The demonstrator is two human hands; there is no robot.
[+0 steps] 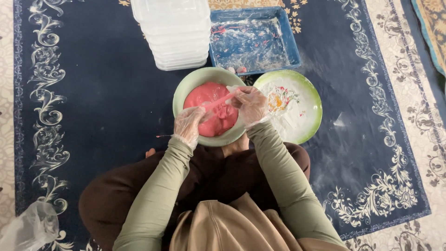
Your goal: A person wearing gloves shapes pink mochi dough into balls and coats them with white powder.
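Looking down, I see my right hand (251, 106) pinching a pink spatula (219, 101) over pink dough (211, 109) in the green bowl (186, 88); my left hand (188, 125) is closed on the dough's edge.

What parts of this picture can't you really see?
- Head view: the pink dough is partly covered by the left hand and right hand.
- The stack of clear containers is cut off by the top edge.
- The thin pink tool disappears under the gloved fingers; its shape is unclear.
- The plate has a small colourful pattern, too smeared with flour to make out.
- The crumpled plastic is cut off at the corner.
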